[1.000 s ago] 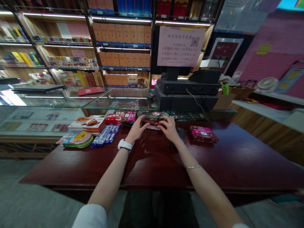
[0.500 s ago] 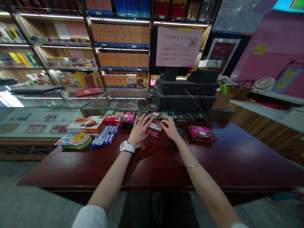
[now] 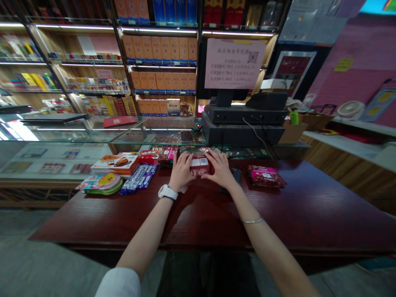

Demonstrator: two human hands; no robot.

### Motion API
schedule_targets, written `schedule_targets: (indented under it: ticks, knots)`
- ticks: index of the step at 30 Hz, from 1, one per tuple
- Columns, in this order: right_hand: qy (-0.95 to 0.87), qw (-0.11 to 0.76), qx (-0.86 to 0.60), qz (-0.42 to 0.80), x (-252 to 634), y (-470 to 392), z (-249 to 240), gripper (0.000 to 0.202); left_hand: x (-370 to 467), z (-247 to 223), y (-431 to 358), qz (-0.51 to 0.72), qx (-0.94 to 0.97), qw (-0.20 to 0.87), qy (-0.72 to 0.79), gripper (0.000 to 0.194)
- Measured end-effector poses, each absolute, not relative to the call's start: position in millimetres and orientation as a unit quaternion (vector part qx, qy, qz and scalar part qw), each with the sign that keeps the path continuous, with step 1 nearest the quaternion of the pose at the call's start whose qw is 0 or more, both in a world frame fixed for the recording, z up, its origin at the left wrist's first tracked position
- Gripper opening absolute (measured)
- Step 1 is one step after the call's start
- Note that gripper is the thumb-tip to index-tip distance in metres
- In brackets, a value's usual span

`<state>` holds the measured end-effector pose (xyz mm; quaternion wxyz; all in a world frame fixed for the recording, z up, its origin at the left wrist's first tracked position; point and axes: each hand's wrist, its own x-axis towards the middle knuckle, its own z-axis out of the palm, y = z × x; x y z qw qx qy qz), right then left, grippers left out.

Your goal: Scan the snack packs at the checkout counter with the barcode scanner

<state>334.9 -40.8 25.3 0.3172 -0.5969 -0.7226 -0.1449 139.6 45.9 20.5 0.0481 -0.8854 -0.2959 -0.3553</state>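
Snack packet (image 3: pixel 199 166), likely light, soft and slippery, is best held by its side edges; left hand (image 3: pixel 182 169) and right hand (image 3: pixel 220 170) flank it, fingers curved, grip unclear

You face lit shelves (image 3: pixel 58 41), upper left; pink wall (image 3: pixel 337 47), upper right; dark-red table (image 3: pixel 293 218), lower centre; grey floor (image 3: pixel 18 235), lower left.
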Motion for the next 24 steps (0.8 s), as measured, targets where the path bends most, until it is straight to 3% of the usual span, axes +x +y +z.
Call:
schedule_targets:
  ticks: [2,8,11,17,24]
  knots:
    - [-0.742,0.275,-0.592,-0.154,327,-42,23,0.089,138,20,49,-0.358,-0.882,0.042,-0.303,0.084]
    - [-0.745,0.251,-0.603,-0.139,318,-40,16,0.071,139,9,55,-0.344,-0.889,0.033,-0.300,0.084]
    - [-0.744,0.294,-0.592,-0.099,320,-39,21,0.067,140,5,57,-0.344,-0.888,0.034,-0.304,0.084]
    - [-0.669,0.500,-0.544,0.078,350,-43,35,0.047,138,2,63,-0.347,-0.882,0.041,-0.316,0.085]
    - [-0.613,0.494,-0.611,0.084,434,-78,9,0.042,137,-1,67,-0.346,-0.885,0.040,-0.310,0.081]
